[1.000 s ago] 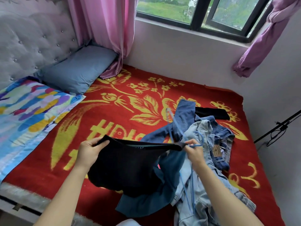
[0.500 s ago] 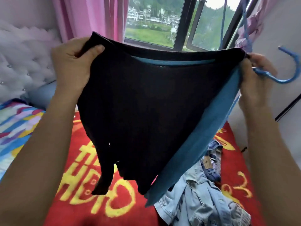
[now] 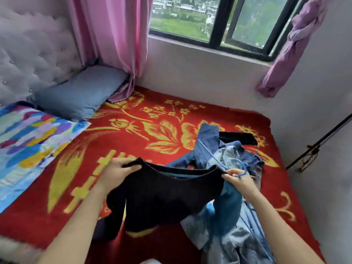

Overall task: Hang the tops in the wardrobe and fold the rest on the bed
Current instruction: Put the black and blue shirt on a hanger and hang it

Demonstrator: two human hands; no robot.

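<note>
The left hand point(image 3: 118, 175) grips one upper corner and the right hand point(image 3: 240, 181) pinches the other, spreading the black knit top point(image 3: 167, 199) low over the red floral bed blanket point(image 3: 133, 141) beside the crumpled denim pile point(image 3: 231, 159), probably to open its neckline for hanging.

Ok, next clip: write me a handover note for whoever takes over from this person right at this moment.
Left hand: grips one shoulder of the black top.
Right hand: pinches the other shoulder, a blue hanger hook at its fingers.
Things: the top is held spread just above the bed; a teal garment hangs behind it. The denim pile lies to the right, a flat black piece beyond it.
Done: nothing shown hung; wardrobe out of view.
Left: get the top on the hanger and hang it, sort the pile, fold the rest on the bed.
</note>
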